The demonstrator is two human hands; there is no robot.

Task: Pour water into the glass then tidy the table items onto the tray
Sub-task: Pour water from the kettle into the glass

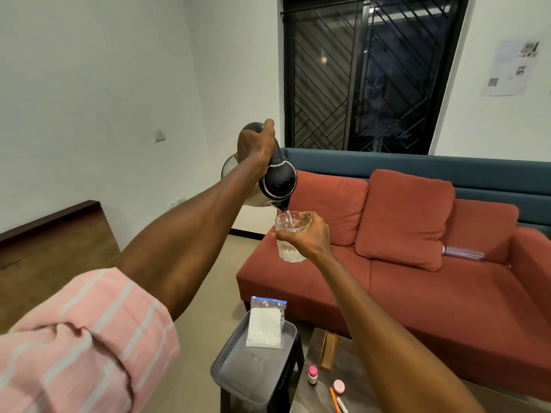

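Note:
My left hand [256, 143] grips the black handle of an electric kettle [277, 180], tilted with its spout down. Water streams from the spout into a clear glass [289, 245] that my right hand [310, 235] holds just below, fingers curled round its rim and side. Both are raised in the air over the floor. Low in the view, a grey tray [226, 365] rests on a dark stool and holds a zip bag of white powder [265, 323]. On the table [351, 380] lie a small pink-capped bottle [312, 374], a round pink case [339, 386], an orange pencil [334, 399] and a brown wooden holder [328, 350].
A red sofa [417, 293] with cushions stands right behind the table, with a pale bottle [463, 252] lying on it. A wooden surface [53, 257] sits at the left. Barred dark windows [372, 73] fill the far wall.

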